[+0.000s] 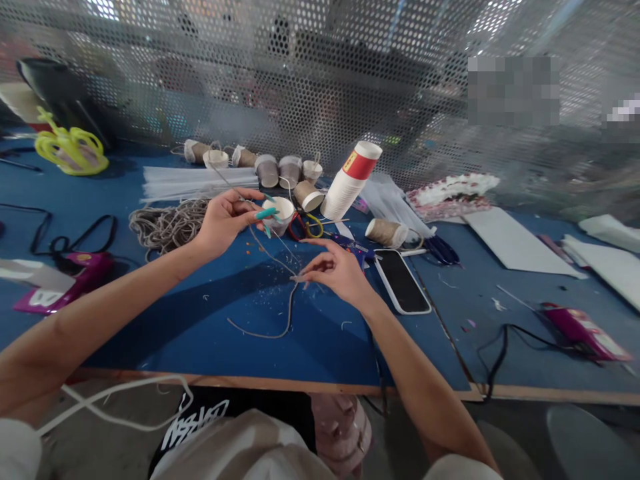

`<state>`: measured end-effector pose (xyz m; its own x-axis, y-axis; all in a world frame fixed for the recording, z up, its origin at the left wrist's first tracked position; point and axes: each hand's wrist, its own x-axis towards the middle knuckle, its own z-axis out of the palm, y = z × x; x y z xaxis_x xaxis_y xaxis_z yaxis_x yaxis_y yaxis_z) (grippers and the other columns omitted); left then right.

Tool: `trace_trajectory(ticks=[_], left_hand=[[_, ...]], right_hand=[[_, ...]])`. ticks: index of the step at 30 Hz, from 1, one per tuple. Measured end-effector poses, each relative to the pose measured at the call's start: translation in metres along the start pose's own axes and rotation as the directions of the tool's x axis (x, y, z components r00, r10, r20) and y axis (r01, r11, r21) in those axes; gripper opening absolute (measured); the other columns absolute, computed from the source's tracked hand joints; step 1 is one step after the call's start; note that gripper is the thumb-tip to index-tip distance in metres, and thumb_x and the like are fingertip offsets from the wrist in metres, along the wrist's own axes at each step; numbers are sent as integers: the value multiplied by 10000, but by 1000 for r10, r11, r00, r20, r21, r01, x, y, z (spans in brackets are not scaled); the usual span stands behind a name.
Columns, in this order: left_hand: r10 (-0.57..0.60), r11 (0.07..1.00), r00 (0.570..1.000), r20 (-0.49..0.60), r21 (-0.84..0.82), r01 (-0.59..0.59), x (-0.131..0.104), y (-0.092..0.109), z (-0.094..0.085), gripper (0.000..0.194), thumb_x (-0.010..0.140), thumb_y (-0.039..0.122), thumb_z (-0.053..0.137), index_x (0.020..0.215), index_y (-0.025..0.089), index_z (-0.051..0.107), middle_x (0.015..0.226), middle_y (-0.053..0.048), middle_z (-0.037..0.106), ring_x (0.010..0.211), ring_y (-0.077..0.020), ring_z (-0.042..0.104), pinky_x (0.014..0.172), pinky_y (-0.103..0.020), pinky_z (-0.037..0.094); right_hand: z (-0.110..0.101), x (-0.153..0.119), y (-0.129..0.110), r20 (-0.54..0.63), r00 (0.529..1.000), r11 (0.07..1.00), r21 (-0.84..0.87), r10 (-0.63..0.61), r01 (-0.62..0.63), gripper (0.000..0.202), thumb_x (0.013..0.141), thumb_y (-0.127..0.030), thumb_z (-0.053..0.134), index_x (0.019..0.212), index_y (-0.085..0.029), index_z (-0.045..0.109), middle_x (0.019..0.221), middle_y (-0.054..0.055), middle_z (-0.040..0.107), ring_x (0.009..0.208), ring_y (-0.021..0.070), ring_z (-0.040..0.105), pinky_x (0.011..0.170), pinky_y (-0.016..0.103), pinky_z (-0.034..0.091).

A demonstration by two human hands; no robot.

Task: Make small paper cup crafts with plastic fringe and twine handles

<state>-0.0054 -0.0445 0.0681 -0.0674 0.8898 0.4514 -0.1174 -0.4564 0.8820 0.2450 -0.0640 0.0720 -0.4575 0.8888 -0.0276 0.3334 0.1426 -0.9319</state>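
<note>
My left hand [231, 217] is raised over the blue table, thumb and fingers pinched on a thin grey cord [270, 255]. Lower and to the right, my right hand [333, 270] pinches the same cord between thumb and fingertips. From there its loose tail [289, 313] curves down onto the table top. Just behind my left fingertips is a white paper cup [281, 212], partly covered by them. To the left lies a heap of grey cord [167, 225]. Scissors with red and yellow handles [313, 227] rest beyond my right hand.
Cord-wrapped cups [267, 170] line the back, near a tall stack of paper cups [350, 183]. A phone [403, 281] lies right of my right hand. Purple glue guns [583, 332] with black cables rest at both sides. A perforated metal screen [280, 87] stands behind.
</note>
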Motion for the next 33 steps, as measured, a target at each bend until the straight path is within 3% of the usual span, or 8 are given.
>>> trace_trajectory(ticks=[4, 8, 14, 19, 24, 27, 30, 33], left_hand=[[-17, 1000, 1000, -1, 10, 17, 0, 1, 0, 323, 695, 337, 825, 924, 176, 663, 602, 17, 690, 534, -139, 683, 574, -249, 591], [-30, 1000, 999, 21, 5, 29, -1, 2, -1, 324, 703, 332, 815, 938, 168, 664, 611, 9, 693, 544, -139, 683, 598, -259, 600], [-32, 999, 998, 46, -10, 33, -2, 5, 0, 387, 683, 371, 826, 954, 154, 654, 610, 3, 698, 551, -143, 689, 613, -262, 603], [-66, 998, 997, 49, 11, 65, -2, 5, 1, 427, 662, 411, 836, 942, 154, 642, 623, -5, 707, 539, -142, 685, 598, -262, 599], [-91, 996, 994, 54, -19, 92, -3, 4, 2, 422, 650, 386, 844, 935, 149, 643, 632, -7, 711, 534, -133, 680, 577, -245, 591], [-107, 994, 993, 44, -2, 107, -3, 4, 2, 397, 658, 371, 840, 925, 149, 648, 648, -16, 716, 535, -131, 679, 566, -238, 587], [-92, 996, 995, 42, 1, 92, -3, 4, 1, 368, 669, 355, 834, 919, 152, 657, 641, -13, 713, 528, -120, 673, 555, -220, 577], [-65, 998, 997, 50, -16, 65, -2, 3, 1, 358, 671, 350, 834, 915, 153, 660, 629, -11, 706, 521, -117, 669, 547, -213, 573]], right_hand=[[-5, 2, 1, 197, 977, 992, 80, 82, -100, 607, 665, -270, 798, 1225, -162, 591, 806, 52, 758, 731, 201, 728, 730, 337, 575], [-4, 3, 1, 225, 969, 991, 62, 103, -120, 699, 672, -246, 797, 1314, -165, 532, 860, 64, 770, 855, 216, 730, 769, 329, 562], [-1, 3, 4, 194, 974, 991, 40, 118, -128, 615, 627, -253, 823, 1196, -147, 616, 696, 32, 746, 710, 212, 734, 724, 325, 555], [1, 0, 0, 76, 992, 995, -33, 101, -99, 616, 604, -251, 833, 1162, -140, 596, 570, -21, 667, 631, 215, 720, 657, 313, 542], [5, -3, 0, -89, 996, 982, -190, 6, -23, 578, 638, -183, 790, 1176, -173, 577, 543, -73, 590, 607, 178, 686, 753, 339, 554], [5, -2, 2, -107, 994, 973, -229, -17, -8, 672, 605, -249, 840, 1216, -182, 569, 535, -81, 556, 596, 174, 657, 763, 361, 562], [3, 0, 3, -66, 997, 981, -190, -43, 30, 821, 600, -322, 853, 1332, -209, 497, 823, 21, 710, 807, 215, 692, 840, 393, 557], [0, 2, 3, 61, 998, 999, -38, -33, 35, 777, 662, -299, 806, 1362, -226, 475, 1171, 98, 693, 1013, 231, 680, 923, 397, 536]])
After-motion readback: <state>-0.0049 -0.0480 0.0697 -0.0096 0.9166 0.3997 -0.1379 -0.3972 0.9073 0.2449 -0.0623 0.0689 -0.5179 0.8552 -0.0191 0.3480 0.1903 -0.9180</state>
